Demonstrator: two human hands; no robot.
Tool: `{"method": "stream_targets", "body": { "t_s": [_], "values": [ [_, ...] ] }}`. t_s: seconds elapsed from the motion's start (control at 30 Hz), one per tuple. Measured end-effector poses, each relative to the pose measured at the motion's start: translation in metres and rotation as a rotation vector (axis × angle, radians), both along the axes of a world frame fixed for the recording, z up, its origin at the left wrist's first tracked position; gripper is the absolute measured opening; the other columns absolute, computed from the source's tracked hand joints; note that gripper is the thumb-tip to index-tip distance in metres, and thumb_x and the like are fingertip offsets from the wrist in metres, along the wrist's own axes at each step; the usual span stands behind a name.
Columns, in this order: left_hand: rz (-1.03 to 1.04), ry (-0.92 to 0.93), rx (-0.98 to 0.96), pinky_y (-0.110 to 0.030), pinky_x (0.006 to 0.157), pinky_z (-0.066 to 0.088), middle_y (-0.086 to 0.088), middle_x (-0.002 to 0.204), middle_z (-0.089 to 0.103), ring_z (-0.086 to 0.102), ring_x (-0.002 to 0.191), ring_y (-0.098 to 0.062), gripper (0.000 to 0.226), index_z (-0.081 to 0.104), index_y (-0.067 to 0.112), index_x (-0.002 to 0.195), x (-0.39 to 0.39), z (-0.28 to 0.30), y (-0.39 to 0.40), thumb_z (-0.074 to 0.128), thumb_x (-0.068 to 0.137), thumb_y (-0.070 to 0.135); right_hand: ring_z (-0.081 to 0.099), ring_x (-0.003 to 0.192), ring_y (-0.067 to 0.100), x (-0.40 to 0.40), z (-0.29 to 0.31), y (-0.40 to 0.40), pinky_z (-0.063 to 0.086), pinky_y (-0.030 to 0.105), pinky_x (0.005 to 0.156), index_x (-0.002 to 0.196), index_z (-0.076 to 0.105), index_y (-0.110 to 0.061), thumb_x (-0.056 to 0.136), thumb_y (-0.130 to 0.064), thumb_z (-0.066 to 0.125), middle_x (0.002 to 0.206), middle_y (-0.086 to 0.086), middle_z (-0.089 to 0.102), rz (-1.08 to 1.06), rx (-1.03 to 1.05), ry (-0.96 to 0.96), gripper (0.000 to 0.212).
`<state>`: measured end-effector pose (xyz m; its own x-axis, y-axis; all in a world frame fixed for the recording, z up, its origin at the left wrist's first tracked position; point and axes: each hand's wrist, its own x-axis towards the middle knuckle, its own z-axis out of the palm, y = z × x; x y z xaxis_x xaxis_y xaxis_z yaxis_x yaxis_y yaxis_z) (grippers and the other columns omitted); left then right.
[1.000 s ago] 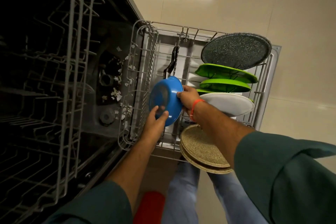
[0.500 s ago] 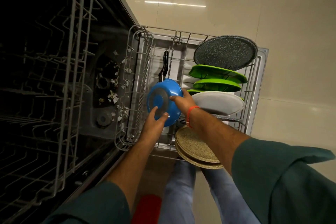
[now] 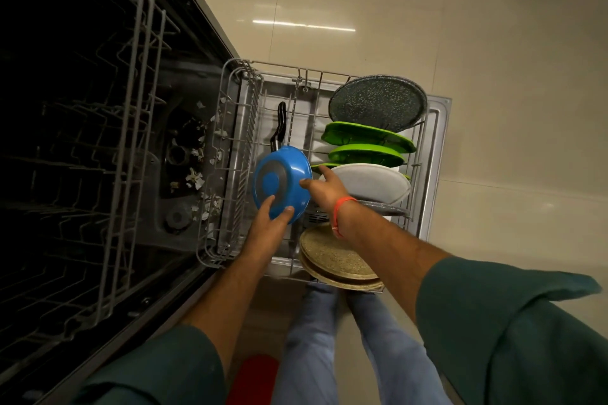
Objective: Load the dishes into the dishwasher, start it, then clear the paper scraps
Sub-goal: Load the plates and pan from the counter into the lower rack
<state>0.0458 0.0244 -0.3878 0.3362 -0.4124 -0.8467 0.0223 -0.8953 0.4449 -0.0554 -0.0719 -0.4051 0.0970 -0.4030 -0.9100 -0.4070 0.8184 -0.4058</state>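
Over the pulled-out lower rack [image 3: 227, 154] I see the blue pan [image 3: 281, 184] standing on edge, bottom facing me, black handle [image 3: 279, 126] pointing up and away. My left hand [image 3: 269, 219] sits at the pan's lower rim, fingers and thumb curled onto its edge, gripping it. My right hand [image 3: 324, 189] is at the pan's right rim, fingers fairly straight, thumb touching the rim; I can't tell if it really pinches. Just right of the pan stand the plates: a speckled dark one [image 3: 376, 102] farthest, green ones [image 3: 365, 136] next, a white one [image 3: 371, 182] touching my right wrist area, tan ones [image 3: 332, 260] nearest. Paper scraps [image 3: 195, 177] lie on the dishwasher floor left of the rack.
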Motion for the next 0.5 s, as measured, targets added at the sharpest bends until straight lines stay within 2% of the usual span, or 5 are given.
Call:
{"method": "stream_targets", "body": {
  "t_s": [0.1, 0.2, 0.3, 0.4, 0.5],
  "values": [
    [-0.013, 0.001, -0.029, -0.032, 0.098, 0.037, -0.006, 0.154, 0.042, 0.045, 0.128, -0.016, 0.058, 0.034, 0.025, 0.155, -0.007, 0.010, -0.001, 0.057, 0.102, 0.030, 0.054, 0.126, 0.028, -0.012, 0.009, -0.003, 0.043, 0.035, 0.099, 0.155, 0.029, -0.024, 0.092, -0.020, 0.065, 0.145, 0.014, 0.051, -0.021, -0.007, -0.002, 0.072],
    [-0.017, 0.007, -0.043, -0.030, 0.098, 0.035, -0.005, 0.154, 0.042, 0.045, 0.132, -0.017, 0.059, 0.034, 0.022, 0.156, -0.014, 0.020, -0.001, 0.058, 0.102, 0.029, 0.062, 0.109, 0.023, -0.026, 0.024, -0.008, 0.051, 0.031, 0.088, 0.154, 0.031, -0.027, 0.091, -0.024, 0.067, 0.134, 0.010, 0.060, -0.021, -0.040, 0.008, 0.073],
    [0.002, -0.016, -0.042, -0.029, 0.097, 0.035, -0.006, 0.154, 0.042, 0.045, 0.129, -0.017, 0.060, 0.035, 0.022, 0.155, -0.019, 0.024, -0.002, 0.059, 0.101, 0.029, 0.060, 0.117, 0.026, -0.038, 0.040, -0.012, 0.046, 0.039, 0.104, 0.153, 0.033, -0.028, 0.088, -0.028, 0.067, 0.132, 0.009, 0.060, 0.046, -0.078, 0.052, 0.073],
    [-0.004, -0.008, -0.025, -0.033, 0.105, 0.036, -0.006, 0.155, 0.040, 0.043, 0.138, -0.023, 0.061, 0.038, 0.022, 0.155, -0.033, 0.029, 0.000, 0.061, 0.100, 0.032, 0.058, 0.120, 0.028, -0.066, 0.060, -0.014, 0.044, 0.039, 0.107, 0.152, 0.035, -0.029, 0.086, -0.029, 0.067, 0.136, 0.011, 0.058, 0.100, -0.119, 0.111, 0.073],
    [0.016, 0.018, -0.030, -0.036, 0.109, 0.035, -0.007, 0.157, 0.040, 0.043, 0.140, -0.026, 0.061, 0.039, 0.022, 0.154, -0.051, 0.033, 0.003, 0.063, 0.099, 0.032, 0.056, 0.122, 0.029, -0.099, 0.071, -0.015, 0.043, 0.041, 0.108, 0.150, 0.039, -0.027, 0.088, -0.031, 0.068, 0.138, 0.008, 0.054, 0.118, -0.156, 0.151, 0.069]
  ]
}}
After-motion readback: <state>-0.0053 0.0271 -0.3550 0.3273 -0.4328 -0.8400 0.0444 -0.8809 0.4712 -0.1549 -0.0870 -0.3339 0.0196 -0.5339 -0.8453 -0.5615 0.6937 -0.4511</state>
